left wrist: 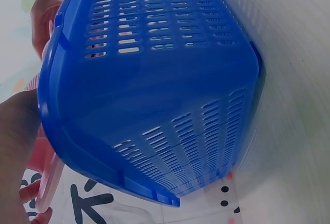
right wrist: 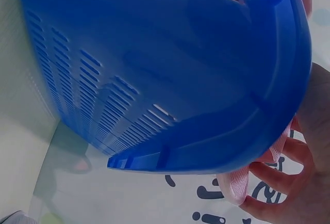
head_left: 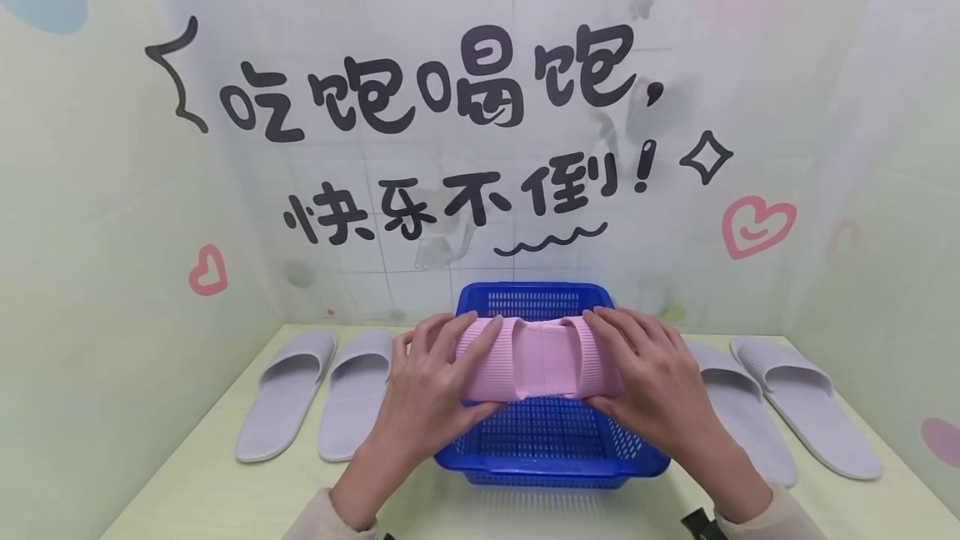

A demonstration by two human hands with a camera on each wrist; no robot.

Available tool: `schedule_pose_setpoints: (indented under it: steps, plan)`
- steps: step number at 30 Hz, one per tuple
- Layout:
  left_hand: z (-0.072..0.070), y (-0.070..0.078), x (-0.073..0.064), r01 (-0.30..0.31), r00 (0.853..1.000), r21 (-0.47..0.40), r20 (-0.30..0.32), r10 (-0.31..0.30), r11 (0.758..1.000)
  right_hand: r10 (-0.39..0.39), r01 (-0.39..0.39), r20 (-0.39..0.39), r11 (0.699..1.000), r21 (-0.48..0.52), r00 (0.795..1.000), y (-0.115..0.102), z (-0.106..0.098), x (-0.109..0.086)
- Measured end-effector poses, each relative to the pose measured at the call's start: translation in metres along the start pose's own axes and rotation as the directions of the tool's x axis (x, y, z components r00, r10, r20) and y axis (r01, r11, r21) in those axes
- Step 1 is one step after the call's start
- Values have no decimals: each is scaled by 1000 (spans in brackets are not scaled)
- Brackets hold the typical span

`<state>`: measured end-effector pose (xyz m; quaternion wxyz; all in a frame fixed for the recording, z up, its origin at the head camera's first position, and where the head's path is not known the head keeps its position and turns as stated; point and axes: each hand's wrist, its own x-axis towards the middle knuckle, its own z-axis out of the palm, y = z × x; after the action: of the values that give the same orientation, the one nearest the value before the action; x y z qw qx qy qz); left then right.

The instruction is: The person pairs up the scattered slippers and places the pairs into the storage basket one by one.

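Pink slippers (head_left: 546, 359) with ribbed uppers are held sideways over a blue plastic basket (head_left: 552, 467), their openings facing each other. My left hand (head_left: 429, 382) grips the left end, thumb below and fingers over the top. On the opposite end my right hand (head_left: 660, 382) has a similar grip. From the left wrist, the basket wall (left wrist: 154, 84) hides most of the slippers; a pink sole edge (left wrist: 50, 180) shows beside the hand. The right wrist view has fingers curled at a pink slipper edge (right wrist: 235, 185), partly behind the basket rim.
Two light grey slippers (head_left: 279, 415) (head_left: 347, 415) lie on the pale table (head_left: 225, 498) left of the basket. Two more grey slippers (head_left: 750, 432) (head_left: 821, 419) lie to its right. Behind stands a printed curtain (head_left: 420, 7) with black lettering.
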<state>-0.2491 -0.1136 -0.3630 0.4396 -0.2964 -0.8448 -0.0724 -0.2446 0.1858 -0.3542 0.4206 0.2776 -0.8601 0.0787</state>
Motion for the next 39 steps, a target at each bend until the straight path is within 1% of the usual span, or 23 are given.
schedule_pose_setpoints:
  steps: [8,12,20,32,35,39]
  plan:
    - [1,0,0,-5,1000,-6,-4,5,1000,0,0,-4,1000,9,1000,-1,-1,0]
    - [0,1,-1,1,1000,-14,-1,-1,1000,12,-12,-2,1000,3,1000,-2,-1,0]
    - [1,2,-1,7,1000,-30,7,-7,1000,5,-5,-10,1000,4,1000,-3,0,0]
    - [0,3,-1,-6,1000,-23,-12,5,1000,5,-5,-9,1000,-1,1000,-5,0,1]
    - [0,3,-1,-5,1000,-21,-3,5,1000,5,-5,-15,1000,-4,1000,-5,1,0]
    - [0,3,-1,-13,1000,-44,7,13,999,5,-5,-14,1000,-8,1000,-6,0,0]
